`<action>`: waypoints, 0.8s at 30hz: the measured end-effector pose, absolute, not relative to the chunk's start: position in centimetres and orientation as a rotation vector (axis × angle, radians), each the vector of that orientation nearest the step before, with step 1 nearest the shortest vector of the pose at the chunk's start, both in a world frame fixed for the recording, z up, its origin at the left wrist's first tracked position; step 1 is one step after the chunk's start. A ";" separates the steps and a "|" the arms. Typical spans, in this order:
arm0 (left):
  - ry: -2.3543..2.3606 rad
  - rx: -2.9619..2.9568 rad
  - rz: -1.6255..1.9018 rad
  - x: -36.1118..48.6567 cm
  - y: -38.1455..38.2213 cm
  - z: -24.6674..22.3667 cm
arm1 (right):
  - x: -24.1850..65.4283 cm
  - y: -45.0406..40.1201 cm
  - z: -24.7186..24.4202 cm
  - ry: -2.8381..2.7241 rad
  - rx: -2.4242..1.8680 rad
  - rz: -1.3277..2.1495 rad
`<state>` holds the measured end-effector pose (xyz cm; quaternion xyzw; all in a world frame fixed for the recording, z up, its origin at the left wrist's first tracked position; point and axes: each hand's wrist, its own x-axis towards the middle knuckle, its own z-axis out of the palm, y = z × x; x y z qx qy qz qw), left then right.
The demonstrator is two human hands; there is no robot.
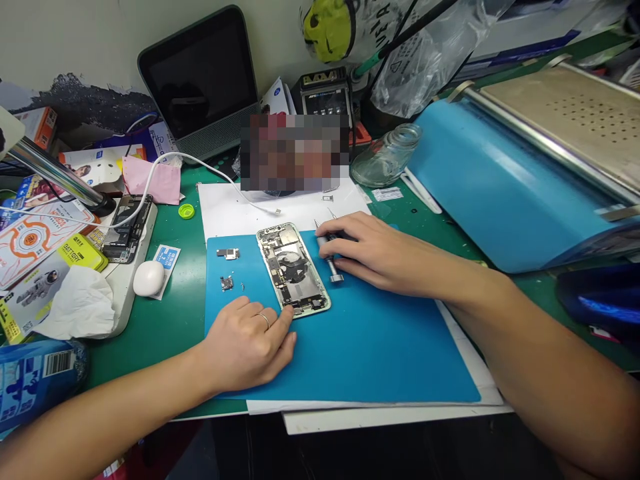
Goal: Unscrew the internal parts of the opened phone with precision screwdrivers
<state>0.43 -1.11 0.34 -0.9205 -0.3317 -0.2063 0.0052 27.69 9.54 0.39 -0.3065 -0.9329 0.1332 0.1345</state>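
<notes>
An opened phone (305, 280) lies on the blue mat (380, 353), its inner parts and pale green frame showing. My left hand (250, 340) rests at its lower end with the fingers curled, the index fingertip touching the bottom edge. To the right of the phone, my right hand (370, 257) has its fingers closed on a grey screwdriver (329, 259), whose tip points away from me. A second thin pointed tool, partly hidden, shows under those fingers. Left of the phone lie a small shield plate (229, 254), a small circuit part (227, 283) and a tiny piece (243, 287).
A white cable (210, 167) crosses to the white paper (225, 213) behind the mat. A glass jar (385, 157) lies tilted behind my right hand. At right stands a machine with a blue sheet (475, 180). A white earbud case (149, 279) and boxes crowd the left.
</notes>
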 end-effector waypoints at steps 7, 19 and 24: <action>-1.038 -2.874 -0.651 0.4 -1.0 0.5 | 27.5 9.6 0.4 -2.619 -0.833 0.511; -1.040 -2.881 -0.652 0.4 -1.1 0.3 | 27.9 9.2 0.7 -2.217 -0.942 0.502; -1.036 -2.884 -0.661 0.3 -1.1 0.3 | 27.5 8.9 0.5 -2.012 -0.995 0.616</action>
